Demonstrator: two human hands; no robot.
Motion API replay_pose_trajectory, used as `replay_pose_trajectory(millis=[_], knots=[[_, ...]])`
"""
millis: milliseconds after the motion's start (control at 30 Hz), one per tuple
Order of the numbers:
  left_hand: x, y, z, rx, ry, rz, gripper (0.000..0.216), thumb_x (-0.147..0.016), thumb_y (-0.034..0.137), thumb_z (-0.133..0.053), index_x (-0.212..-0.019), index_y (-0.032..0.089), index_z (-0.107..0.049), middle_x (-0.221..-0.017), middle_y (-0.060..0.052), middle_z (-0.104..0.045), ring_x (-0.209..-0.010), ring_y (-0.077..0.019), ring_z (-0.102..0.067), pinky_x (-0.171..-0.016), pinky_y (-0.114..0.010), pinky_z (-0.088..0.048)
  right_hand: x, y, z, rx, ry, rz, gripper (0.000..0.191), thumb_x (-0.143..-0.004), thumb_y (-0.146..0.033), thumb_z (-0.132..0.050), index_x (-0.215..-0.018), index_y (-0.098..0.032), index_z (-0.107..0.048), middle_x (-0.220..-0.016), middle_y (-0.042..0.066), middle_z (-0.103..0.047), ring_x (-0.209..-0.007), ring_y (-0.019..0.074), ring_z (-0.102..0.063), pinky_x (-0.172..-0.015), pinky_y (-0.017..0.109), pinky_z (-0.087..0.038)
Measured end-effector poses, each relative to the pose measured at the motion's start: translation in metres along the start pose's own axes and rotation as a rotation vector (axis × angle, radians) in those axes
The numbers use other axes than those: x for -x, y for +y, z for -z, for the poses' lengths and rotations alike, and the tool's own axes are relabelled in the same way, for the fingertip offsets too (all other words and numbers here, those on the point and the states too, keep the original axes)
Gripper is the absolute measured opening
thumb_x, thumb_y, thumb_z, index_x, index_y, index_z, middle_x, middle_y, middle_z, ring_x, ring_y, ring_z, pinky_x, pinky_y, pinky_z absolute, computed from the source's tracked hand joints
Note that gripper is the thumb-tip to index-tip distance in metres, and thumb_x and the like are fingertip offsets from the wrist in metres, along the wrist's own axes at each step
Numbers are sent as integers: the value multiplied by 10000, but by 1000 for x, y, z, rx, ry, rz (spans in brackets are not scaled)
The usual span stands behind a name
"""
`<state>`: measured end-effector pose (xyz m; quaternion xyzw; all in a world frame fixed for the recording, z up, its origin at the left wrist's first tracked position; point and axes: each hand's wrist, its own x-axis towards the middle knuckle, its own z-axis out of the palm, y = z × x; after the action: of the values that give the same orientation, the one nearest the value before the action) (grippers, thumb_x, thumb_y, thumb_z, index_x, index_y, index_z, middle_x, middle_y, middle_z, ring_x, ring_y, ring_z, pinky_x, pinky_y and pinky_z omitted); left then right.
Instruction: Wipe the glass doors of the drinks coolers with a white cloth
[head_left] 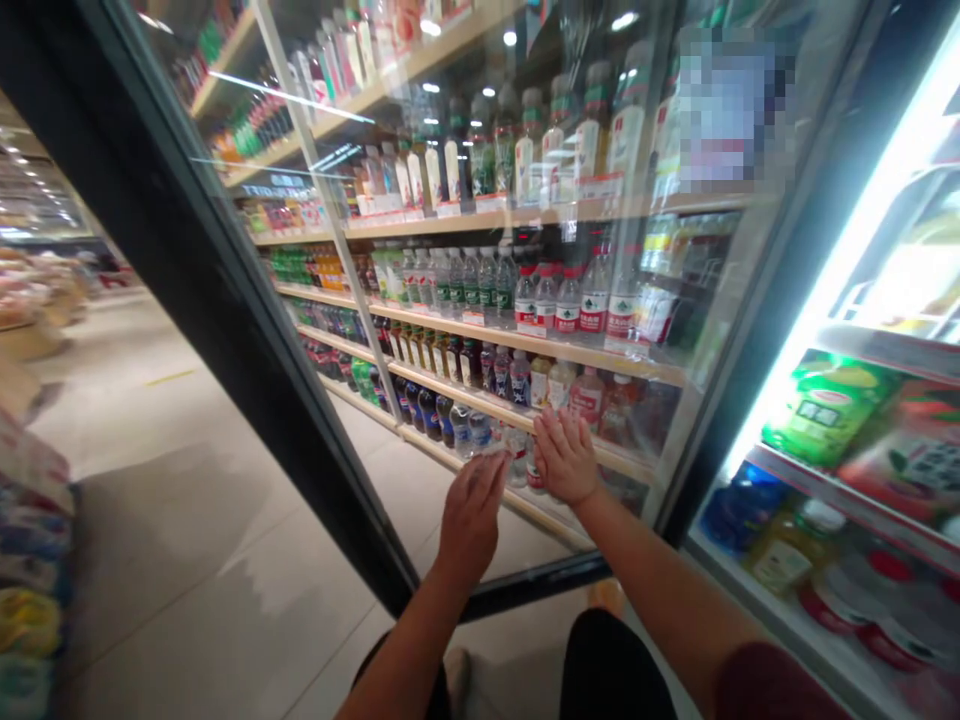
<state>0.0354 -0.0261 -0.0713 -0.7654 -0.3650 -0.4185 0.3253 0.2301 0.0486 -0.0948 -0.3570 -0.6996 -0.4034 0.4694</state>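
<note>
A black-framed glass cooler door [352, 500] stands swung open in front of me. Both my hands rest on its glass near the bottom. My left hand [471, 520] lies flat on the pane with fingers stretched upward. My right hand [564, 458] presses the glass just to the right, fingers together and extended. Neither hand holds anything. Through the pane I see store shelves [525, 345] lined with many drink bottles across the aisle.
The lit cooler interior [840, 420] is at the right, with green packs and bottles on its shelves. A tiled aisle floor [187, 500] stretches left. Packaged goods [30, 560] stack at the left edge. My knees show at the bottom.
</note>
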Motion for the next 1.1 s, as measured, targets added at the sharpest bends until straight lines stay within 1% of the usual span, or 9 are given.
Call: replay_pose_trajectory(millis=[200, 267, 400, 467, 700, 767, 900, 967, 1100], knots=[[-88, -33, 32, -56, 277, 145, 506, -1004, 129, -372, -1503, 197, -416, -1465, -98, -525, -1448, -225, -346, -1209, -423, -313, -2, 0, 2, 39, 11, 7, 489, -927, -257, -496, -1412, -211, -546, -1381, 104, -631, -1397, 237, -473, -1234, 443, -211], [-90, -29, 28, -51, 271, 136, 500, -1007, 130, -371, -1499, 202, -423, -1465, -95, -527, -1451, -223, -343, -1206, -425, -322, -4, -1, 2, 49, 12, 8, 469, -929, -249, -490, -1390, -201, -565, -1367, 106, -641, -1402, 234, -467, -1235, 445, -203], [-47, 0, 4, 7, 80, -32, 497, -993, 93, -390, -1483, 159, -437, -1367, -94, -615, -1411, -218, -408, -1160, -393, -400, -6, -2, 3, 18, 46, 13, 463, -918, -228, -495, -1370, -167, -576, -1350, 118, -652, -1440, 230, -412, -1238, 440, -201], [-42, 4, 3, 26, 29, -70, 494, -987, 83, -407, -1475, 153, -447, -1342, -85, -634, -1392, -211, -432, -1149, -376, -414, -6, -1, 3, 3, 47, 18, 473, -913, -225, -501, -1376, -159, -571, -1354, 122, -648, -1452, 233, -392, -1237, 443, -208], [-134, -37, 39, -82, 315, 80, 477, -1020, 147, -376, -1490, 205, -431, -1458, -69, -536, -1439, -207, -361, -1198, -407, -350, -2, -1, 1, 26, 21, 3, 504, -917, -247, -500, -1418, -200, -537, -1409, 107, -607, -1433, 239, -424, -1236, 444, -209], [-127, -30, 31, -72, 297, 72, 471, -1021, 148, -378, -1485, 208, -439, -1440, -68, -553, -1442, -208, -359, -1199, -406, -351, 0, -1, -1, 20, 14, -4, 525, -917, -259, -508, -1440, -210, -514, -1421, 104, -597, -1434, 237, -423, -1238, 439, -202], [-61, -3, 5, 4, 124, -85, 493, -996, 96, -418, -1484, 161, -432, -1316, -90, -646, -1422, -212, -400, -1174, -389, -391, -1, -1, -2, -14, 28, 1, 544, -909, -262, -530, -1448, -195, -503, -1426, 121, -589, -1443, 241, -410, -1232, 440, -219], [-40, -4, 3, 20, 51, -114, 503, -987, 85, -437, -1484, 161, -432, -1303, -89, -654, -1398, -212, -438, -1164, -382, -403, -2, 0, -1, -12, 31, 6, 539, -914, -258, -521, -1447, -187, -501, -1416, 124, -598, -1440, 238, -414, -1229, 440, -231], [-63, -38, 31, -44, 212, 56, 508, -997, 114, -434, -1491, 231, -436, -1417, -82, -574, -1430, -218, -393, -1187, -405, -360, -2, 1, 2, 11, 32, 15, 530, -926, -250, -503, -1451, -176, -493, -1396, 120, -616, -1436, 234, -420, -1234, 440, -221]])
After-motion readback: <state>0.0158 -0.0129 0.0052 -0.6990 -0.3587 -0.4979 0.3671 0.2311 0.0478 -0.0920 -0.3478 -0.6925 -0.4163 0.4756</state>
